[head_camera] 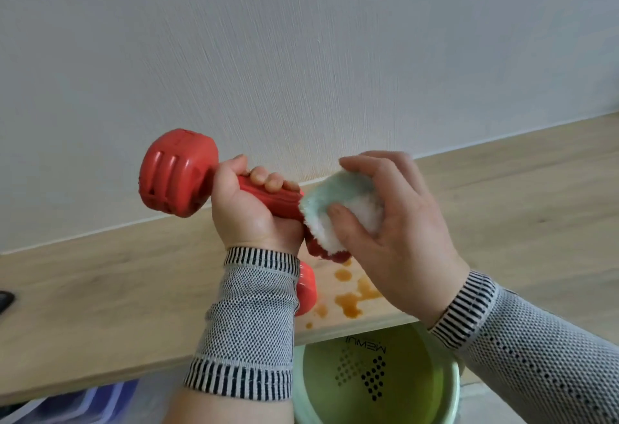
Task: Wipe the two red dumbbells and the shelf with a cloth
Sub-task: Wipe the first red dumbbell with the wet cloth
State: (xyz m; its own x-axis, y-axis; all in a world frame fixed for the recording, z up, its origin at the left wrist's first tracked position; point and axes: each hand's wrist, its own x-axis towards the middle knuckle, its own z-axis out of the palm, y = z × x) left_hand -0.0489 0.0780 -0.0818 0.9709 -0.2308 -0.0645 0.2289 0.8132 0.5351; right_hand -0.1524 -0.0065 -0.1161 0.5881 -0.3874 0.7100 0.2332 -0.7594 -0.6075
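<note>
My left hand (253, 211) grips the handle of a red dumbbell (174, 174) and holds it above the wooden shelf (100, 293). My right hand (390, 232) holds a fluffy white and pale green cloth (341, 209) wrapped over the dumbbell's right end, which is mostly hidden by it. A second red dumbbell (306, 293) lies on the shelf, largely hidden behind my left wrist. Brown liquid stains (350, 299) spot the shelf near its front edge.
A pale wall (301, 55) rises behind the shelf. Below the shelf's front edge stands a green bucket (375, 380) with a dotted pattern inside. Blue plastic items (87, 403) show at the lower left. A dark object (5, 301) sits at the far left edge.
</note>
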